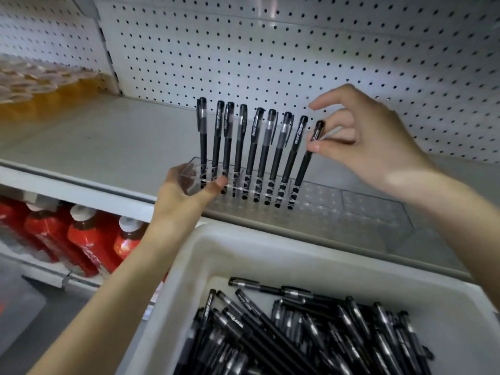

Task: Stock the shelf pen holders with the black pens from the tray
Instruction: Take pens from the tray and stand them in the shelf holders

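A clear acrylic pen holder (351, 209) sits on the grey shelf. Several black pens (251, 150) stand upright in a row in its left part. My right hand (362, 142) pinches the cap end of the rightmost black pen (303, 169), whose tip sits in a hole of the holder. My left hand (184, 190) grips the holder's left end, thumb on its front face. Below, a white tray (243, 255) holds a heap of loose black pens (311, 328).
White pegboard (270, 50) backs the shelf (108, 139). Red bottles (81, 234) with white caps stand on the lower shelf at left. Orange-filled packs (40, 87) sit on the neighbouring shelf at far left. The holder's right part has no pens in it.
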A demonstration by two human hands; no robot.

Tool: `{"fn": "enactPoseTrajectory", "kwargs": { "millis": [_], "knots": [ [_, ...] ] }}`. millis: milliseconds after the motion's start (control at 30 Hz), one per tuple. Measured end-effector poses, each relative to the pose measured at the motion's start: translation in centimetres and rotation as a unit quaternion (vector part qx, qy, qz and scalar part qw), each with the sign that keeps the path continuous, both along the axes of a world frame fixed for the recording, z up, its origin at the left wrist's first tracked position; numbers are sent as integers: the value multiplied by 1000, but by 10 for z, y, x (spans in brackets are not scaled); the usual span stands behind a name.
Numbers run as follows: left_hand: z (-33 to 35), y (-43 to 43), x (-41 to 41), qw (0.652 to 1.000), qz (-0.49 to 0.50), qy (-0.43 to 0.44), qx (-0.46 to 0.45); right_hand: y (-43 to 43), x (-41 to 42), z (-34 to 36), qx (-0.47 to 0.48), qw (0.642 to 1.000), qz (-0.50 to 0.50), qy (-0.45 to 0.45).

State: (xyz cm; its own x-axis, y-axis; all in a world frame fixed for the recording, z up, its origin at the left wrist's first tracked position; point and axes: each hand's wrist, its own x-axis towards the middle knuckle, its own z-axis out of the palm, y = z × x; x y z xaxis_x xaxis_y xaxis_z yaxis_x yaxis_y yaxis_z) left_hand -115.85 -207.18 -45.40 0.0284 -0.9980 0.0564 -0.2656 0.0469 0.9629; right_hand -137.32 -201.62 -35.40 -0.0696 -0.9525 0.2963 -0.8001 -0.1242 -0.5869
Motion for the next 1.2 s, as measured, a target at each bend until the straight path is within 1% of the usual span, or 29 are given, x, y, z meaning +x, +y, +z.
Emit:
{"fn": "enactPoseTrajectory", "kwargs": {
  "millis": [200, 300, 333, 400, 467, 500, 533, 567, 667, 700, 767, 833, 933, 1067, 1200],
  "knots": [
    [1, 2, 3, 1000, 0, 14, -3, 2, -2, -4, 33, 999, -16, 24],
    [8, 12, 12, 999, 17, 26, -17, 13, -3, 2, 51, 997, -43, 35],
    [13, 18, 17, 999, 29, 26, -23, 20, -1, 4, 41, 997, -55, 35],
    [25, 39, 28, 999, 37, 35, -18, 39, 8, 5, -13, 998, -65, 12],
    [31, 69, 41, 999, 3, 33, 18, 62, 25, 1, -63, 996, -36, -43],
    [30, 87, 47, 999, -20, 26, 39, 74, 35, -5, -61, 996, -6, -69],
    [26, 103, 52, 997, -40, 19, 56, 85, 46, -14, -37, 995, 31, -85],
    [22, 120, 57, 996, -59, 9, 66, 94, 56, -25, 7, 994, 69, -87],
    [7, 153, 68, 989, -109, -31, 93, 108, 78, -63, 146, 977, 144, -54],
    [4, 159, 73, 987, -113, -26, 113, 108, 82, -74, 173, 971, 154, -58],
    [2, 166, 80, 980, -113, 17, 160, 105, 89, -88, 211, 960, 161, -86],
    [2, 169, 83, 975, -112, 31, 190, 101, 96, -96, 226, 954, 161, -112],
    [2, 171, 82, 976, -110, 14, 188, 93, 108, -105, 221, 955, 160, -120],
    [3, 173, 85, 975, -108, 9, 195, 85, 123, -115, 230, 955, 149, -109],
    [3, 176, 86, 973, -115, 28, 199, 80, 133, -125, 223, 959, 149, -90]
  ]
}}
